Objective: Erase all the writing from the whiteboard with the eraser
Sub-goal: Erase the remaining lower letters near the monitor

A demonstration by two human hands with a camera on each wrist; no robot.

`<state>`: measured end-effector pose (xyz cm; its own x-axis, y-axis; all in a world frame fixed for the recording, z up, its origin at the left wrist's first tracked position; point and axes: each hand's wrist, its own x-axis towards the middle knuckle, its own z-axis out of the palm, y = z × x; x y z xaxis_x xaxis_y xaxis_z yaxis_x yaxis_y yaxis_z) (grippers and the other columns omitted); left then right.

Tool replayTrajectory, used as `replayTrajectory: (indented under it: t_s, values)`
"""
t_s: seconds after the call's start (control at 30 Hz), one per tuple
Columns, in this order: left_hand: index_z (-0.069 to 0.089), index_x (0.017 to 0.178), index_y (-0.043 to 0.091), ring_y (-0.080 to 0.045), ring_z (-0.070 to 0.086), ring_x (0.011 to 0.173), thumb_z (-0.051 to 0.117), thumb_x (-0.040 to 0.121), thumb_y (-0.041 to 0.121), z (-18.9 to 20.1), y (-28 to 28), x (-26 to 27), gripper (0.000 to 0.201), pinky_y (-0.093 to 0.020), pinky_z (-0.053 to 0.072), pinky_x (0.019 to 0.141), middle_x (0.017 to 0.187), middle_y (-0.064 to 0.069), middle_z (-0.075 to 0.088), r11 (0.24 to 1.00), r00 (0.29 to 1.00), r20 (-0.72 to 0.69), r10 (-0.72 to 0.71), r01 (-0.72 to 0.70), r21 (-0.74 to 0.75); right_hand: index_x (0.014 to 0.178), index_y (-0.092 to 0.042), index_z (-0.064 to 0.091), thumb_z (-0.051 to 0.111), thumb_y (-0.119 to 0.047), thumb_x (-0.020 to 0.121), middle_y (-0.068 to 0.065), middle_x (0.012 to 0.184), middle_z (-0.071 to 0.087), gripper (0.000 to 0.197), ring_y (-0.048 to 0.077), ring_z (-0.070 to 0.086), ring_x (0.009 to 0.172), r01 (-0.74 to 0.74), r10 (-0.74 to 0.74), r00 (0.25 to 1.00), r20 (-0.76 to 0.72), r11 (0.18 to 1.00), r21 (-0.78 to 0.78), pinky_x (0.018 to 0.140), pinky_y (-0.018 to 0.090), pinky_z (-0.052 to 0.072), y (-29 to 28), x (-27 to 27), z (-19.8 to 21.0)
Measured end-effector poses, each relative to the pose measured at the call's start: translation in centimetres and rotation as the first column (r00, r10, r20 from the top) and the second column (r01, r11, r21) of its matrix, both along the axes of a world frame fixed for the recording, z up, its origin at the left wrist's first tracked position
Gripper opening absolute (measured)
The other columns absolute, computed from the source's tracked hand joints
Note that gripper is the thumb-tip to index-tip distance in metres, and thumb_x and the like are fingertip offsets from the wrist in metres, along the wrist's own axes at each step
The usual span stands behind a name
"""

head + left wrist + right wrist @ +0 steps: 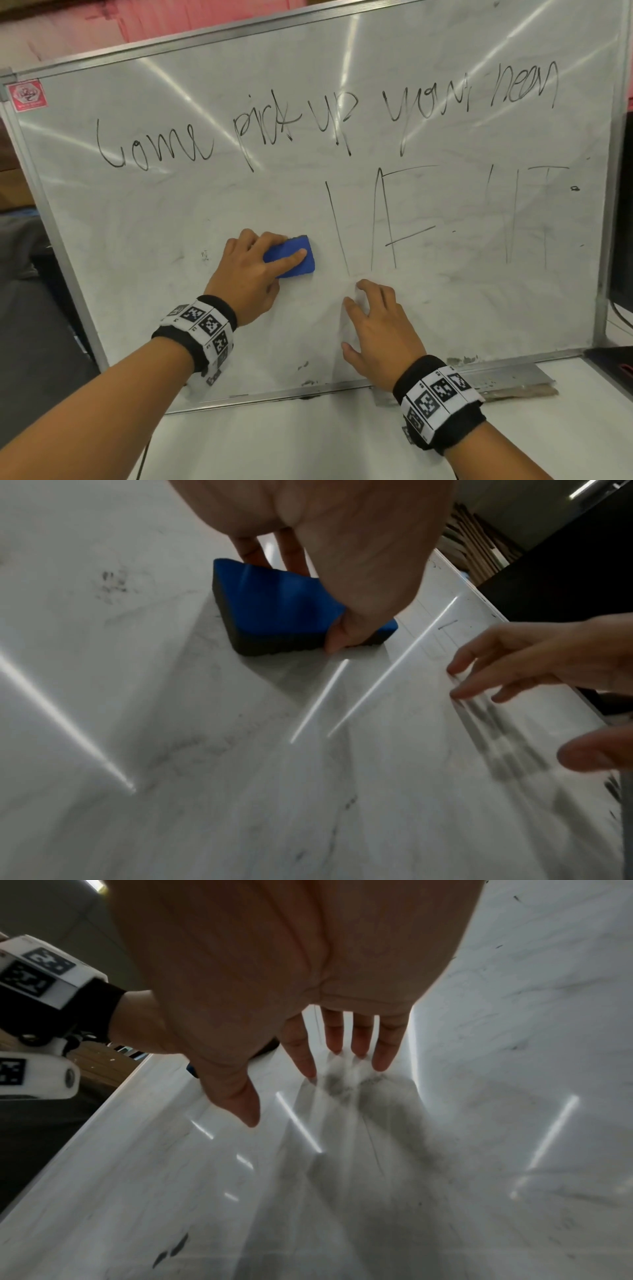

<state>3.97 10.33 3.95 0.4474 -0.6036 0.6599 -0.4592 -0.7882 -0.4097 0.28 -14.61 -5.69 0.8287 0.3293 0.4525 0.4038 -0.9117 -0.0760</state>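
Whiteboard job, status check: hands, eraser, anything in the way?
Left hand grips the blue eraser, pressed on the whiteboard. Right hand open, fingertips on the board. Top line of writing and the large letters remain. Nothing in the way.

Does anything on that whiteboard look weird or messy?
A bit messy. The whiteboard has grey smudges where writing was wiped, and dark specks near its bottom edge. The big lower letters look half gone. The left hand holds the blue eraser against the board.
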Motion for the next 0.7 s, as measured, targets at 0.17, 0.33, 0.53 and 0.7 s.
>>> replayTrajectory:
  t_s: [0.17, 0.33, 0.53, 0.7]
  values:
    - [0.063, 0.132, 0.03, -0.032, 0.048, 0.096, 0.079, 0.068, 0.007, -0.6, -0.3, -0.1, 0.07, -0.048, 0.045, 0.079, 0.126, -0.009, 0.058, 0.997, 1.0, -0.03, 0.007, -0.005, 0.076, 0.141, -0.018, 0.043, 0.058, -0.055, 0.082, 0.01, 0.153, 0.023, 0.071, 0.031, 0.024, 0.138, -0.001, 0.001, 1.0, 0.013, 1.0, 0.01, 0.098, 0.042, 0.047, 0.0, 0.0, 0.0]
    - [0.058, 0.138, 0.026, -0.033, 0.047, 0.099, 0.079, 0.075, 0.015, 2.3, -1.3, 0.5, 0.067, -0.052, 0.049, 0.081, 0.131, -0.011, 0.053, 0.97, 0.999, -0.011, 0.032, -0.033, -0.24, 0.141, -0.018, 0.042, 0.057, -0.055, 0.083, 0.009, 0.154, 0.022, 0.07, 0.031, 0.023, 0.139, 0.001, -0.001, 1.0, 0.015, 1.0, 0.014, 0.1, 0.042, 0.046, 0.0, 0.1, 0.0]
    - [0.058, 0.137, 0.028, -0.036, 0.047, 0.101, 0.076, 0.072, 0.017, 4.7, -4.1, 1.0, 0.068, -0.05, 0.044, 0.083, 0.13, -0.01, 0.052, 0.991, 0.998, 0.012, 0.065, -0.063, -0.115, 0.144, -0.021, 0.038, 0.054, -0.056, 0.085, 0.008, 0.156, 0.017, 0.071, 0.03, 0.019, 0.141, -0.001, 0.001, 1.0, 0.0, 1.0, 0.018, 0.104, 0.041, 0.042, 0.1, 0.1, -0.1]
    - [0.056, 0.14, 0.029, -0.036, 0.046, 0.105, 0.073, 0.076, 0.017, 5.3, -5.1, 1.0, 0.067, -0.049, 0.044, 0.085, 0.132, -0.009, 0.051, 0.957, 0.998, -0.006, 0.066, -0.064, -0.282, 0.141, -0.021, 0.041, 0.054, -0.055, 0.084, 0.006, 0.155, 0.018, 0.067, 0.029, 0.021, 0.14, -0.012, 0.012, 1.0, 0.008, 1.0, 0.022, 0.102, 0.041, 0.042, -0.1, 0.0, 0.0]
